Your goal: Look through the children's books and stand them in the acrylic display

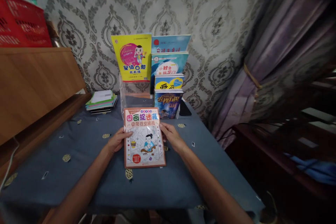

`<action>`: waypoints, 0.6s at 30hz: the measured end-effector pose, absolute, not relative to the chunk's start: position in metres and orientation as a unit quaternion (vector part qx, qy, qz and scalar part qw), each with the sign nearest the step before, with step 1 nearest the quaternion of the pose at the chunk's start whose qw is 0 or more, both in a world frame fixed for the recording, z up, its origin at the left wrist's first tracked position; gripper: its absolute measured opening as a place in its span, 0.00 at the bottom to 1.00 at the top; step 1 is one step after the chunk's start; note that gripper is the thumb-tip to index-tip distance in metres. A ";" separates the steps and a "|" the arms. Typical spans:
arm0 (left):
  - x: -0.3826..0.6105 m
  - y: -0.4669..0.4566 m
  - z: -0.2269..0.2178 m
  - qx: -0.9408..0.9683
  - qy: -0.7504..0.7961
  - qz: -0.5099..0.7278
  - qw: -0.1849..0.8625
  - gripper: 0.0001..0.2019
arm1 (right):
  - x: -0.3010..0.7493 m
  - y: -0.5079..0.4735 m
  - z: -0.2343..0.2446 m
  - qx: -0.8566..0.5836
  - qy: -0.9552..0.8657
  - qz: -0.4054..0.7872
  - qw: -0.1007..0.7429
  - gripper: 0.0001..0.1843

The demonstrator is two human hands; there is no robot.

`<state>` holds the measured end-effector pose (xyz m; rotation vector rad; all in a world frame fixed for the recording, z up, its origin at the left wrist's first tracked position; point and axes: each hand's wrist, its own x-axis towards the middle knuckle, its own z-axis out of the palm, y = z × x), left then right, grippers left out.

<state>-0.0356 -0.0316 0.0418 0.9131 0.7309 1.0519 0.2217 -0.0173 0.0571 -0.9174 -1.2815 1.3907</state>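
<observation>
A picture book (144, 140) with an orange-brown border and a drawn seated figure is held between my two hands, cover facing me. My left hand (117, 140) grips its left edge, thumb over the cover. At the right edge, my right hand (172, 137) is closed on the same book. Just behind stands a clear tiered book rack (122, 94). Its left column carries a yellow book (132, 57) at the back. On its right side several books stand in steps, with a dark blue book (168, 104) in front and a teal book (170, 64) farther back.
A stack of books and papers (102, 101) lies at the table's back left. A black flat object (185, 107) lies right of the rack. The patterned blue cloth (86, 147) covers the table. A wooden panel (39, 84) bounds the left; a purple curtain (262, 52) hangs at right.
</observation>
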 end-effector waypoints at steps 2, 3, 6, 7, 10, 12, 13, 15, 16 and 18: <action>-0.036 -0.034 0.050 0.431 0.323 0.455 0.709 0.20 | 0.226 -0.023 0.063 -0.371 -0.540 0.578 0.486 0.21; -0.036 -0.035 0.055 0.444 0.321 0.444 0.709 0.19 | 0.228 -0.026 0.066 -0.369 -0.546 0.577 0.483 0.20; -0.036 -0.037 0.074 0.493 0.318 0.414 0.696 0.18 | 0.233 -0.029 0.077 -0.364 -0.567 0.554 0.489 0.19; -0.035 -0.038 0.081 0.511 0.318 0.408 0.686 0.18 | 0.234 -0.030 0.082 -0.362 -0.575 0.541 0.496 0.18; -0.035 -0.039 0.098 0.563 0.318 0.408 0.644 0.18 | 0.234 -0.033 0.095 -0.357 -0.599 0.484 0.529 0.16; -0.034 -0.041 0.104 0.582 0.317 0.430 0.612 0.20 | 0.232 -0.038 0.101 -0.362 -0.618 0.429 0.551 0.16; -0.033 -0.042 0.105 0.584 0.317 0.445 0.601 0.21 | 0.232 -0.041 0.102 -0.367 -0.628 0.401 0.557 0.16; -0.032 -0.045 0.102 0.573 0.318 0.470 0.591 0.23 | 0.230 -0.047 0.101 -0.379 -0.647 0.359 0.556 0.16; -0.031 -0.046 0.098 0.565 0.322 0.476 0.592 0.23 | 0.230 -0.049 0.099 -0.384 -0.653 0.346 0.553 0.16; -0.030 -0.048 0.091 0.552 0.329 0.477 0.600 0.22 | 0.230 -0.052 0.094 -0.391 -0.660 0.338 0.546 0.16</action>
